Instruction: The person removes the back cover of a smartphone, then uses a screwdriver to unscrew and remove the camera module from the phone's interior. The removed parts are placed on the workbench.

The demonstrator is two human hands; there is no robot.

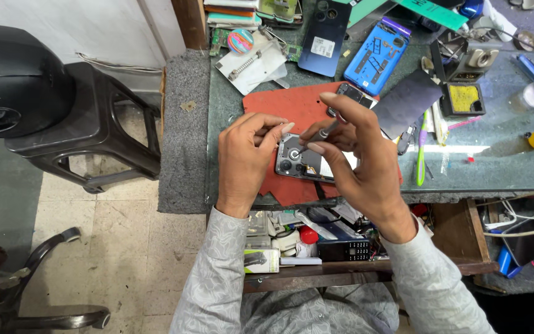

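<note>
Two hands work on one opened phone at the front edge of the workbench.

The right hand (356, 154) pinches a thin screwdriver (317, 137) between thumb and fingers, its tip angled down onto the opened phone (298, 162). The left hand (245, 158) has its fingers curled together just above the phone's left end, touching it. The phone lies between both hands on one red mat (292, 105) near the bench's front edge. Farther back lie one dark phone back cover (326, 37) and one blue case (376, 49).
</note>
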